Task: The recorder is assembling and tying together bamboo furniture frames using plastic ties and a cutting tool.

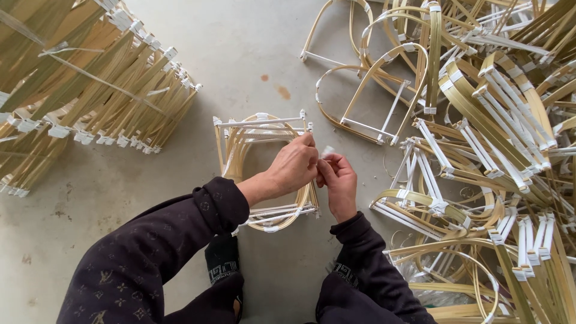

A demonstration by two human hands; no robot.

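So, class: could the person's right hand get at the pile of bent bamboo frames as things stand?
Probably yes: the right hand pinches only a small white scrap, and the pile of bent bamboo frames lies close beside it with nothing between.

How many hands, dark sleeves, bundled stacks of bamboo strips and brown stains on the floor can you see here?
Hands: 2, the left hand and right hand, both at the bamboo frame
Dark sleeves: 2, left sleeve, right sleeve
Bundled stacks of bamboo strips: 1
Brown stains: 2, small stain, larger stain
Total: 7
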